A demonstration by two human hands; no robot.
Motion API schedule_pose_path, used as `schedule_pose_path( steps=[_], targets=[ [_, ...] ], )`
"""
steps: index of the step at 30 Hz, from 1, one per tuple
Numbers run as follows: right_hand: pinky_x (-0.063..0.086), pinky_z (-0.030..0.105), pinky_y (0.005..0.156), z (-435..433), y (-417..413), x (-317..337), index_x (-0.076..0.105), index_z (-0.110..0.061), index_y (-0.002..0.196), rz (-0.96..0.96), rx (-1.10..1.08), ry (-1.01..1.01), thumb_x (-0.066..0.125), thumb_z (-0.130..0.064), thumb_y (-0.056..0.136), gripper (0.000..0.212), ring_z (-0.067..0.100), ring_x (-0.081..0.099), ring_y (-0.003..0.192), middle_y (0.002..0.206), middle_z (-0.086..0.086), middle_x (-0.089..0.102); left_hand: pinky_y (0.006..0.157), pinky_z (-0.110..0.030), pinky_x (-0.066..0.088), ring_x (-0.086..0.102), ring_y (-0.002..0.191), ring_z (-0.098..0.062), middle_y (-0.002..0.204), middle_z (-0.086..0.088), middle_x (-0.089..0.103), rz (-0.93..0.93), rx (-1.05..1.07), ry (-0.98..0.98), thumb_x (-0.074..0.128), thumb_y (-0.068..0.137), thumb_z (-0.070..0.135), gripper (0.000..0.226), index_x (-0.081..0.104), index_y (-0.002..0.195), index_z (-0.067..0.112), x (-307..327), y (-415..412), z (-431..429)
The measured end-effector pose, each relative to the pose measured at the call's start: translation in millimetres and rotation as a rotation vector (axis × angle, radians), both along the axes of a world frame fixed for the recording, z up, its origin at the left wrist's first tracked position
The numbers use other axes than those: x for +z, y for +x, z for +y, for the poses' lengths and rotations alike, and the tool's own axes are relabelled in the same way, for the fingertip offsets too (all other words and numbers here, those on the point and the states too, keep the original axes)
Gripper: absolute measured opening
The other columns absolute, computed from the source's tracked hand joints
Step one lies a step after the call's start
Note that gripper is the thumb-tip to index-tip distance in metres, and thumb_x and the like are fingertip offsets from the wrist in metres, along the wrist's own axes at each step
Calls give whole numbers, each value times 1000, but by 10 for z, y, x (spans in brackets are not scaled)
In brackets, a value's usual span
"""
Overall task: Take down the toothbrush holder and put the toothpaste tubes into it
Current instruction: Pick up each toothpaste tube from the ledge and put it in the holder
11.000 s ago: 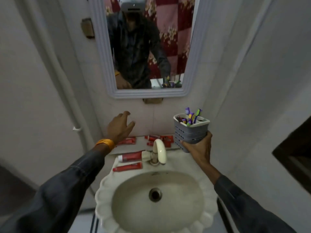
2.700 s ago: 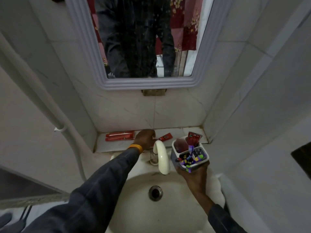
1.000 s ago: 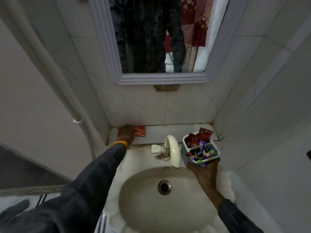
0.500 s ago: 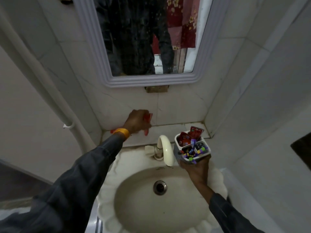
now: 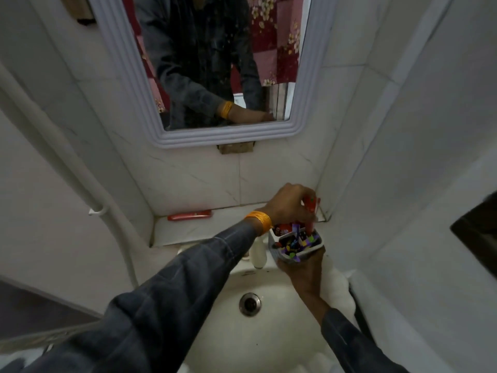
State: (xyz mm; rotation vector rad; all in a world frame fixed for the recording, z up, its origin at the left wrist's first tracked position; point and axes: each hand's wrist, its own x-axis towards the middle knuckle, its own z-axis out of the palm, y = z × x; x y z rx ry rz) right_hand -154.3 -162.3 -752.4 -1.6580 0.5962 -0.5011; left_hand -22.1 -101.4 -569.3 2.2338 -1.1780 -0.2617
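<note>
1. red toothpaste tube (image 5: pixel 311 208), pinched in the left hand (image 5: pixel 291 204), is going down into the toothbrush holder (image 5: pixel 295 244); this is the loading step.
2. the right hand (image 5: pixel 304 270) cups the holder from below, above the sink (image 5: pixel 269 332).
3. next, probably: release, then reach across for the last tube (image 5: pixel 189 215) on the ledge (image 5: pixel 204 230).

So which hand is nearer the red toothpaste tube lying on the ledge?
Left. The left hand is above the holder, right of the tube; the right hand, under the holder, is farther.
</note>
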Motion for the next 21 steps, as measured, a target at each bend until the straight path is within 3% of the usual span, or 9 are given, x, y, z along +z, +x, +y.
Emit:
schedule_pose_path(
  steps=[4,5,7,9,13,16,17,19,21],
  targets=[
    [47,2,97,4,-2,-70,38,-11,155,26,9,24,89,-82,47,139,3,60,128,143,-1,57,67,-29,49,65,77,-18,88,-2,75,-84,-13,105,79,72,23,15,72,85,18,-189,-22,-70],
    [47,2,95,5,-7,-45,37,-11,155,39,11,41,94,-74,48,136,1,61,126,144,2,57,66,-27,47,65,76,-16,87,-1,76,-92,-4,107,78,73,22,13,73,85,18,-180,-8,-51],
    [51,4,90,-14,-11,-15,39,-8,153,27,23,43,107,-28,55,121,-13,63,118,141,6,60,66,-26,48,63,73,-12,88,-1,76,-72,39,52,75,77,19,8,74,85,17,-126,47,27],
    [52,4,86,-22,-1,-6,41,-10,151,10,15,34,103,0,58,112,-19,64,111,136,3,64,69,-25,54,66,71,-10,86,0,76,0,111,-72,74,78,13,6,73,83,16,-66,147,177],
    [53,5,92,-19,-28,-25,42,-13,149,14,-25,10,104,-5,56,112,-21,64,109,134,-1,67,76,-29,56,69,78,-18,92,-3,76,-31,390,-85,69,82,15,8,72,89,16,-274,535,775],
    [58,37,106,-1,-28,-38,44,-16,150,-1,-29,-35,104,-5,57,111,6,69,120,138,0,68,99,-36,48,62,113,-31,124,-13,67,33,580,161,64,85,15,32,65,117,12,-669,843,1447],
    [58,39,106,6,-17,-33,47,-25,148,-13,-26,-57,104,-4,57,110,9,69,122,136,-8,70,105,-37,43,55,123,-34,135,-15,60,60,621,271,63,88,18,41,59,128,9,-809,920,1653],
    [59,23,100,5,9,-36,49,-58,136,-51,-17,-105,102,2,57,111,-8,67,118,127,-31,70,111,-40,39,48,130,-38,143,-18,51,96,680,427,60,91,19,50,48,138,7,-1020,995,1969],
    [58,15,95,-8,23,-72,49,-65,128,-51,-9,-119,99,8,58,113,-16,65,113,122,-39,68,112,-42,38,45,133,-38,145,-19,48,101,680,501,52,93,11,48,45,141,9,-1146,1010,2149]
  ],
)
